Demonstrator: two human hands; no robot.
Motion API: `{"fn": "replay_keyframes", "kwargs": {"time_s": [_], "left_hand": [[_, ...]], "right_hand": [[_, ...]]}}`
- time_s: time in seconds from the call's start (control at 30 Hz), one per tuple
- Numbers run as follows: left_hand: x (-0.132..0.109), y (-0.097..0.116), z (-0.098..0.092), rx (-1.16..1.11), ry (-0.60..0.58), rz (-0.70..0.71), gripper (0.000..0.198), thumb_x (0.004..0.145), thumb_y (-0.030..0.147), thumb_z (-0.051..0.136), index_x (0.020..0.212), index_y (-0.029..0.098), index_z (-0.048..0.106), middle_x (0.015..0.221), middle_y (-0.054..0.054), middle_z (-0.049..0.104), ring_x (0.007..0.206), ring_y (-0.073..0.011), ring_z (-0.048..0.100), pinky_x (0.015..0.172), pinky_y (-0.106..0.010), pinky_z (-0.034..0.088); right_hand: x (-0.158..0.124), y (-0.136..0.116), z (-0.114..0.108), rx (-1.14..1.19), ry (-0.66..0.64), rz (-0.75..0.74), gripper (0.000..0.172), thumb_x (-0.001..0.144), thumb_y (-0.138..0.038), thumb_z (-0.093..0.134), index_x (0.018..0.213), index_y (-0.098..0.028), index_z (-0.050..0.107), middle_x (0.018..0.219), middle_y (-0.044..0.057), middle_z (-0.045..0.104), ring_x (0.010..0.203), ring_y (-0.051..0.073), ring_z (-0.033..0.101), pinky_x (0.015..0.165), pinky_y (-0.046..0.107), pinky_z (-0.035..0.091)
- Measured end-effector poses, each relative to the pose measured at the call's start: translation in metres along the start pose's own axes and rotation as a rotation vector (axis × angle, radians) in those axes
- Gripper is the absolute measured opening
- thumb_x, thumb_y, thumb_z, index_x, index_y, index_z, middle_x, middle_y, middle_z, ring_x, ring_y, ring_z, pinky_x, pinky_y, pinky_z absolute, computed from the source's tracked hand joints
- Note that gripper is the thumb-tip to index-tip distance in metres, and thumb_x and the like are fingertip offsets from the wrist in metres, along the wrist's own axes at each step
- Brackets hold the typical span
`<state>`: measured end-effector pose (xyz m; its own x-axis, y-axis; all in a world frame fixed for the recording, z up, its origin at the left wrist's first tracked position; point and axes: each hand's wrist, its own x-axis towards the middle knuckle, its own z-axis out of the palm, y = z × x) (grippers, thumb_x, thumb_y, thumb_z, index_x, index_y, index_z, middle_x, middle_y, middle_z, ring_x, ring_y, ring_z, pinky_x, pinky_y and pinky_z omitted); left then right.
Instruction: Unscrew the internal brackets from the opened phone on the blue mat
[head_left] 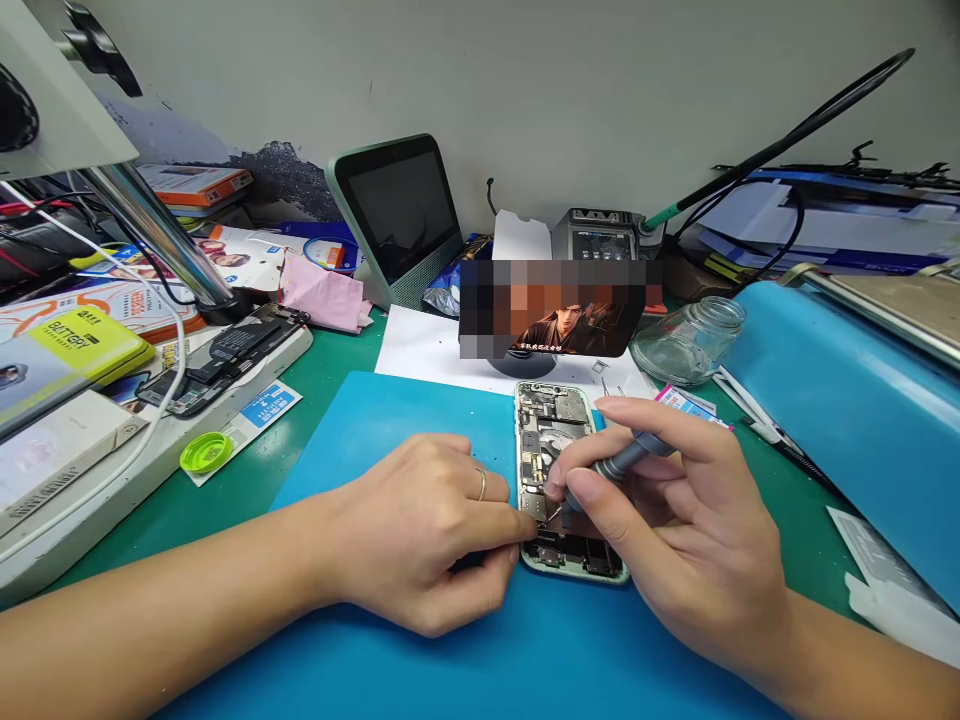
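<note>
An opened smartphone (534, 450) with a pale green frame lies face up on a blue mat (337, 440), its circuit board and inner parts bare. My left hand (435, 535) rests at its left edge, fingers curled; the index fingertip presses on the lower inside, and the thumb sits by the frame. A ring is on this hand. In my right hand (697, 520), a slim grey screwdriver (626, 462) is held between thumb and fingers over the phone's right side. Its tip is partly hidden behind the fingers, near the left fingertip.
Behind the phone, a lit screen (570, 320) stands on a round base over white paper (412, 350). A glass jar (690, 340) stands right of it. At left lie a green cap (206, 453), another opened phone part (232, 355) and boxes. A blue-covered object (847, 400) borders the right.
</note>
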<state>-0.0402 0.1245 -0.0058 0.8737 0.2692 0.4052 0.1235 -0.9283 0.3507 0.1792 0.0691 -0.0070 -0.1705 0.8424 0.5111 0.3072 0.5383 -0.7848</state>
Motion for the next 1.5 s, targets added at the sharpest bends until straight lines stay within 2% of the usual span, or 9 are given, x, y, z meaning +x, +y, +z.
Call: {"fn": "replay_keyframes", "kwargs": {"time_s": [0.6, 1.03, 1.5], "left_hand": [[0.001, -0.0016, 0.0002, -0.023, -0.007, -0.016, 0.02, 0.093, 0.015, 0.052, 0.09, 0.017, 0.072, 0.064, 0.001, 0.06, 0.055, -0.015, 0.052, 0.055, -0.036, 0.029], [-0.0002, -0.0008, -0.0006, -0.028, 0.024, -0.008, 0.02, 0.092, 0.013, 0.054, 0.078, 0.016, 0.069, 0.065, 0.001, 0.06, 0.055, -0.0138, 0.05, 0.055, -0.036, 0.028], [-0.0005, -0.0008, -0.0009, -0.028, 0.007, -0.035, 0.023, 0.094, 0.014, 0.053, 0.096, 0.014, 0.076, 0.065, 0.001, 0.061, 0.054, -0.0147, 0.05, 0.055, -0.038, 0.028]], "right_hand": [[0.0003, -0.0004, -0.0001, 0.007, -0.002, 0.019, 0.048, 0.101, -0.011, 0.059, 0.14, -0.036, 0.048, 0.092, -0.001, 0.068, 0.075, 0.012, 0.07, 0.058, 0.021, 0.063], [0.0016, -0.0002, -0.0001, 0.008, -0.005, 0.023, 0.048, 0.102, -0.014, 0.059, 0.141, -0.039, 0.047, 0.093, -0.001, 0.068, 0.075, 0.014, 0.07, 0.058, 0.024, 0.064], [0.0013, -0.0012, -0.0004, -0.004, 0.007, 0.015, 0.048, 0.101, -0.01, 0.059, 0.14, -0.037, 0.049, 0.092, -0.001, 0.067, 0.077, 0.014, 0.07, 0.057, 0.023, 0.063]]}}
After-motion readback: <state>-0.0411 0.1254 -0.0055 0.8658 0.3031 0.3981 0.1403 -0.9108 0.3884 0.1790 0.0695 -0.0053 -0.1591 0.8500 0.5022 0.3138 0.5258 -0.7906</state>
